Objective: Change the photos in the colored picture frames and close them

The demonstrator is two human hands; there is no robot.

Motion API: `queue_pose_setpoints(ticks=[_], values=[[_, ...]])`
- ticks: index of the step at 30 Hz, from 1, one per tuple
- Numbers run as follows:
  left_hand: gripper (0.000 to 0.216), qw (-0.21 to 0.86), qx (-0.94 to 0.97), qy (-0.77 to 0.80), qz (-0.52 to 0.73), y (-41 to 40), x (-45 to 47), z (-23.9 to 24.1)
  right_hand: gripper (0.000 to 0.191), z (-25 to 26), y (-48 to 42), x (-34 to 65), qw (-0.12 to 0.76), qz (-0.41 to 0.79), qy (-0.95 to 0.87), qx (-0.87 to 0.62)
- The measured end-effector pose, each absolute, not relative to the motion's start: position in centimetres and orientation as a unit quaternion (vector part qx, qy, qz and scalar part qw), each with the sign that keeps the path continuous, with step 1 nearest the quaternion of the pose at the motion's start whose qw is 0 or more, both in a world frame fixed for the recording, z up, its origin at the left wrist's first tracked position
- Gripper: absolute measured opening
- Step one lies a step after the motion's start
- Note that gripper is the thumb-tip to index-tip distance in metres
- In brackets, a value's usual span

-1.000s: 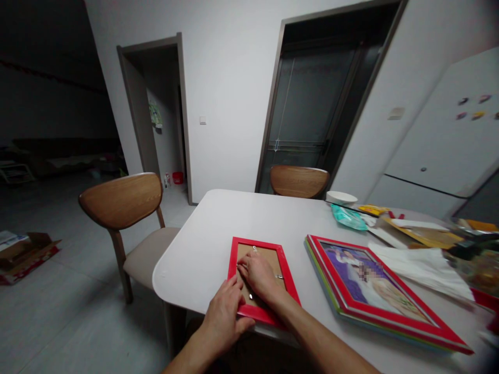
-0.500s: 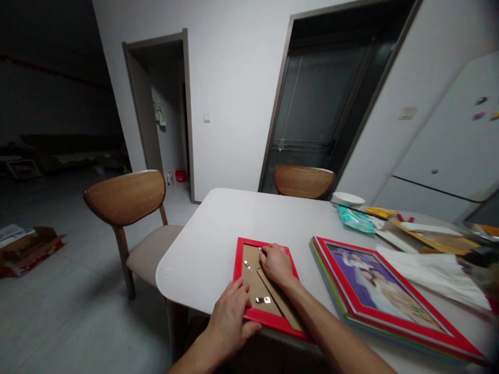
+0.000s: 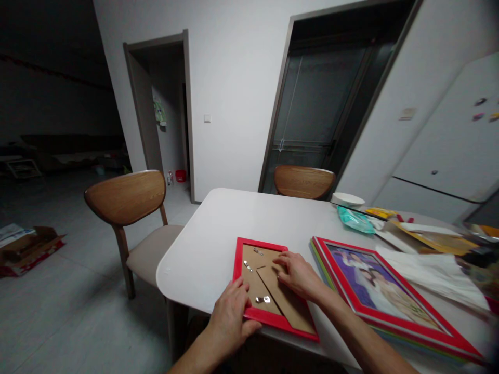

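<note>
A small red picture frame [image 3: 259,244] lies face down on the white table [image 3: 241,218], its brown backing board and small metal clips showing. My left hand [image 3: 230,317] rests on the frame's near left corner, fingers flat, pressing it down. My right hand [image 3: 298,272] lies on the backing near the frame's right edge, fingers stretched out towards the easel stand flap. Neither hand lifts anything.
A stack of larger red-framed pictures [image 3: 385,296] lies to the right. Beyond it are white paper [image 3: 429,272], a teal packet [image 3: 354,219], a white bowl [image 3: 348,199] and clutter. Two wooden chairs [image 3: 128,200] stand at the table's left and far side.
My right hand slid from the frame's left-centre to its top, then to the right edge of the backing. My left hand stayed on the near corner. The camera shifted slightly.
</note>
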State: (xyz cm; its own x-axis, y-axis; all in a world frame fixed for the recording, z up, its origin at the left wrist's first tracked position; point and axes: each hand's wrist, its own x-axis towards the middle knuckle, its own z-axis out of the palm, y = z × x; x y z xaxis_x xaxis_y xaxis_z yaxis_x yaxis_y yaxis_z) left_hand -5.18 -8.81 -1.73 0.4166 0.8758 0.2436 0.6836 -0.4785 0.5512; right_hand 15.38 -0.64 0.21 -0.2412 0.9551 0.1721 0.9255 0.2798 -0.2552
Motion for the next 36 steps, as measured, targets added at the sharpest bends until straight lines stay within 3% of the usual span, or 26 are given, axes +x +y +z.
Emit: queue_pose_setpoints(ticks=[3,14,26,32,36], values=[[0.029,0.188,0.822,0.475,0.252,-8.7,-5.2,-2.0,0.031,0.1,-1.5,16.5,0.116,0.07,-0.797,-0.589],[0.029,0.185,0.819,0.48,0.256,-8.7,-5.0,-1.8,0.029,-0.5,-1.4,15.6,0.163,0.019,-0.77,-0.616],[0.028,0.194,0.812,0.473,0.283,-8.5,-4.2,-2.2,0.035,-0.8,-5.2,13.6,0.196,0.041,-0.77,-0.606],[0.043,0.295,0.735,0.48,0.376,-8.1,-4.2,-1.3,0.037,0.6,-4.5,14.0,0.219,0.072,-0.753,-0.616],[0.036,0.405,0.635,0.448,0.482,-6.8,-4.3,-0.2,0.034,2.9,-4.8,13.1,0.238,0.054,-0.749,-0.616]])
